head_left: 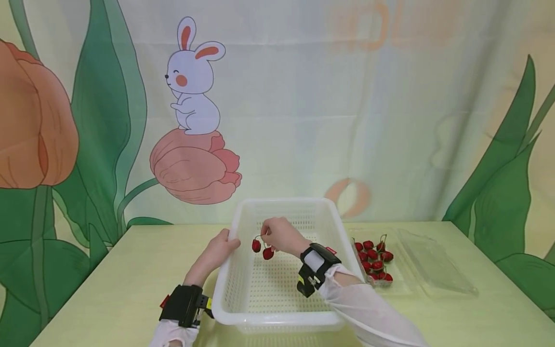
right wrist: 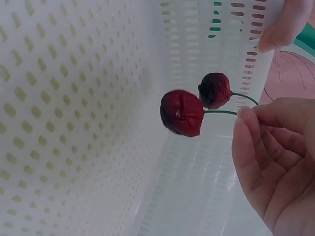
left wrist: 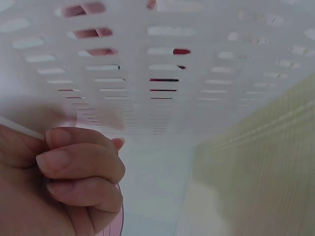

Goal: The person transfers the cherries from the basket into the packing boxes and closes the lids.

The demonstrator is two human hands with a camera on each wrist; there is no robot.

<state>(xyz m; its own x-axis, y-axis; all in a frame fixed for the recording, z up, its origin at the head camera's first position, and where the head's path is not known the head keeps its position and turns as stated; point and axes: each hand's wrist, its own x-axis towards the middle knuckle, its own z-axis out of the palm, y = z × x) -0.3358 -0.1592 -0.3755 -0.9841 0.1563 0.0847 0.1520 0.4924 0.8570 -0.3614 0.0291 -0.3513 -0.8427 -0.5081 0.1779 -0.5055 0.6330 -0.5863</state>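
My right hand (head_left: 284, 236) pinches the green stems of two red cherries (right wrist: 182, 113) between thumb and fingertips. The pair hangs inside a white perforated plastic basket (head_left: 277, 319), above its floor. In the right wrist view the cherries look dark and wrinkled on one side. My left hand (head_left: 218, 251) grips the basket's left rim, thumb over the edge. From below, the left wrist view has its curled fingers (left wrist: 81, 169) against the outer wall, with bits of red showing through the slots.
Right of the basket, a clear plastic box (head_left: 401, 274) holds several red cherries (head_left: 372, 260); its transparent lid (head_left: 438, 262) lies opened out to the right. A pale yellow-green tabletop (head_left: 143, 274) lies beneath. Behind hangs a printed curtain (head_left: 295, 111) with a rabbit and tulips.
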